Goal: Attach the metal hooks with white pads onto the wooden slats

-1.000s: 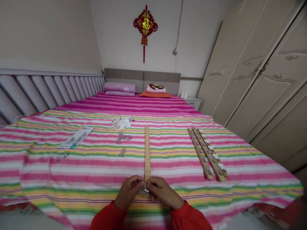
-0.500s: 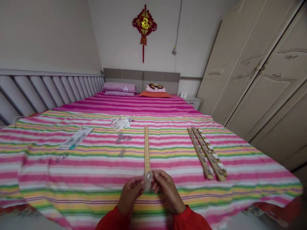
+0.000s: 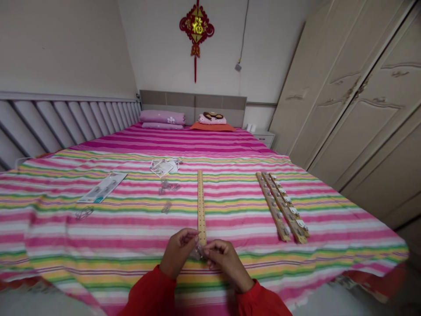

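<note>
My left hand [image 3: 178, 253] and my right hand [image 3: 224, 263] meet at the near end of a long perforated wooden strip [image 3: 200, 202] lying lengthwise on the striped bed cover [image 3: 131, 228]. Both hands are closed in a pinch on a small clear plastic piece [image 3: 198, 252] between them, right at the strip's near end. Red sleeves cover both forearms.
Two more wooden strips [image 3: 282, 206] fitted with clear clips lie to the right. Loose clear clips [image 3: 168, 186], an opened packet [image 3: 163, 166] and a flat card package [image 3: 102, 188] lie on the left. A wardrobe [image 3: 355, 96] stands right, pillows [image 3: 162, 118] at the headboard.
Both hands lowered the clear piece from slightly raised back down to the strip's near end. The view tilted a little downward.
</note>
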{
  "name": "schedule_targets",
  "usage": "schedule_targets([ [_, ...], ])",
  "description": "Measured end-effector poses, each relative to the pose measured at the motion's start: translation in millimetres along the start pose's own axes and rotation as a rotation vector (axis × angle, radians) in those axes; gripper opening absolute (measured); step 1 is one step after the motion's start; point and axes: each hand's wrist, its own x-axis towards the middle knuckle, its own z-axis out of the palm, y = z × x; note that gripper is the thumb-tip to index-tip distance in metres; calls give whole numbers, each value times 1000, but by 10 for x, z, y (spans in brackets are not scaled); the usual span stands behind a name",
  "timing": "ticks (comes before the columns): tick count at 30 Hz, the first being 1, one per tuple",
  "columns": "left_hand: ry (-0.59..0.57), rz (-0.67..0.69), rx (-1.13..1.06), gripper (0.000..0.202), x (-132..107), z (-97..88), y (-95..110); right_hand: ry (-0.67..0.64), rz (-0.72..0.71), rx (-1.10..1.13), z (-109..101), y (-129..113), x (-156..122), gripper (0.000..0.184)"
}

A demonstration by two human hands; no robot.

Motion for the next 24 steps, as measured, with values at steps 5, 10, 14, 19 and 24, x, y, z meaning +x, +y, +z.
schedule_targets([
  [5,88,-27,-59,45,128,35,52,86,-17,180,43,-45,44,33],
  [10,81,-107,-40,48,174,23,-105,232,75,346,21,-40,145,32],
  [14,65,-123,41,44,137,6,-227,282,103,352,55,56,161,33],
  [19,-17,-231,78,42,47,40,-305,332,71,192,77,198,138,33],
  [24,-52,-343,-113,49,60,102,-383,342,-106,-96,24,275,206,31],
])
